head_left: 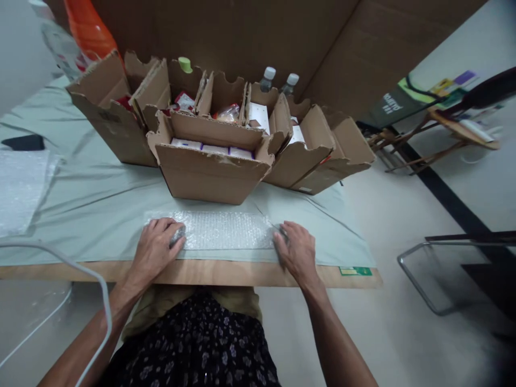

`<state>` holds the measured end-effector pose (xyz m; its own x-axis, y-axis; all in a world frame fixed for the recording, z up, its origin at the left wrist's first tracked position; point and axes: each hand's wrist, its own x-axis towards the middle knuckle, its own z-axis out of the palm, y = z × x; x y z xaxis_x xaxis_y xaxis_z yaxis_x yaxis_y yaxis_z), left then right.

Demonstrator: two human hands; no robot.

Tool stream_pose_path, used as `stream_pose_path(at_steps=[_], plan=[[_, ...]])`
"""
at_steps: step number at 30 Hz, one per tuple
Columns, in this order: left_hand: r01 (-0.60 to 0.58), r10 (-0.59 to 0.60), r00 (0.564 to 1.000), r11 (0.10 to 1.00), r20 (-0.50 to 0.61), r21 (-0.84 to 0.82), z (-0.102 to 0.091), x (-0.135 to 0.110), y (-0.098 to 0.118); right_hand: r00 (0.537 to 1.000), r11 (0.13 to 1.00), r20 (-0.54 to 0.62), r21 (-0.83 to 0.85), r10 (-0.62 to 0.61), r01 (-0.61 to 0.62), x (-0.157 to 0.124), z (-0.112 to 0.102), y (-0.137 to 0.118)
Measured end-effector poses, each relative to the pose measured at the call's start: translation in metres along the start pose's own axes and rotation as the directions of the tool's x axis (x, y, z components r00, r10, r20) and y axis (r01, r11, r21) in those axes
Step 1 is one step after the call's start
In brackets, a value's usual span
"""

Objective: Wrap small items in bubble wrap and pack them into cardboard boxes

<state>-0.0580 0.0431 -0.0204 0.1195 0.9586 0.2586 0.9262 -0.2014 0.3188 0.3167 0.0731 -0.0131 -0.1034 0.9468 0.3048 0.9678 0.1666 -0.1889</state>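
A clear strip of bubble wrap [228, 230] lies flat on the pale green cloth [97, 215], close to the table's front edge. My left hand [155, 247] is closed on its left end, where a bunched clear piece shows between thumb and fingers. At the opposite end, my right hand [297, 251] is curled with the thumb toward the strip's edge. Its grip on the bubble wrap is partly hidden and slightly blurred. Just behind the strip stands a cardboard bin [209, 174] with several white-and-purple boxes [212, 149] inside.
More cardboard bins [108, 126] with packets and boxes stand in a row behind. Bottles [290, 83] and an orange container [89, 29] rise beyond them. Left are bubble wrap sheets [22, 188], a black object [24, 142] and a pale cable [91, 271]. A chair [443, 123] stands right.
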Motion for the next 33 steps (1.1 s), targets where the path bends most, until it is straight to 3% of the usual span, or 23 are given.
stream_pose_path(at_steps=[4,7,10,13,15,17,19,21,23,27,30,33], plan=[[-0.033,0.027,0.992,0.999,-0.126,-0.039,-0.008,-0.003,0.029,0.999,0.995,0.038,0.096,-0.013,0.009,0.0,0.009,-0.023],[-0.178,0.175,0.984,0.976,-0.037,-0.126,-0.004,-0.003,0.058,0.996,0.943,0.033,0.321,0.085,-0.091,0.003,0.008,-0.035],[-0.201,0.233,0.968,0.944,0.098,-0.262,0.007,0.001,0.079,0.968,0.732,0.099,0.638,0.23,-0.239,0.005,-0.008,-0.032],[-0.089,0.131,0.99,0.875,0.055,-0.477,0.007,0.005,0.086,0.94,0.474,0.169,0.828,0.297,-0.299,0.007,-0.03,-0.037],[0.07,-0.021,0.996,0.748,0.082,-0.66,-0.002,0.005,0.082,0.942,0.43,0.173,0.856,0.287,-0.288,0.008,-0.04,-0.056],[0.277,-0.151,0.961,0.517,0.232,-0.81,-0.015,0.005,0.075,0.967,0.467,0.172,0.851,0.186,-0.242,0.01,-0.044,-0.087],[0.424,-0.207,0.902,0.266,0.379,-0.866,-0.027,0.007,0.066,0.979,0.485,0.201,0.859,-0.027,-0.163,0.014,-0.043,-0.119],[0.477,-0.258,0.865,0.161,0.43,-0.864,-0.034,0.012,0.057,0.944,0.444,0.227,0.89,-0.238,-0.101,0.018,-0.041,-0.141],[0.509,-0.351,0.838,0.223,0.419,-0.831,-0.036,0.019,0.047,0.93,0.433,0.221,0.898,-0.293,-0.076,0.02,-0.041,-0.146],[0.532,-0.464,0.828,0.476,0.314,-0.701,-0.032,0.025,0.023,0.975,0.641,0.119,0.767,-0.187,0.029,0.022,-0.034,-0.129],[0.506,-0.468,0.855,0.653,0.224,-0.564,-0.029,0.02,0.004,0.958,0.75,0.048,0.634,-0.282,0.19,0.023,-0.016,-0.126],[0.524,-0.507,0.848,0.759,0.154,-0.387,-0.029,0.012,-0.011,0.916,0.801,0.082,0.52,-0.393,0.297,0.026,0.007,-0.135]])
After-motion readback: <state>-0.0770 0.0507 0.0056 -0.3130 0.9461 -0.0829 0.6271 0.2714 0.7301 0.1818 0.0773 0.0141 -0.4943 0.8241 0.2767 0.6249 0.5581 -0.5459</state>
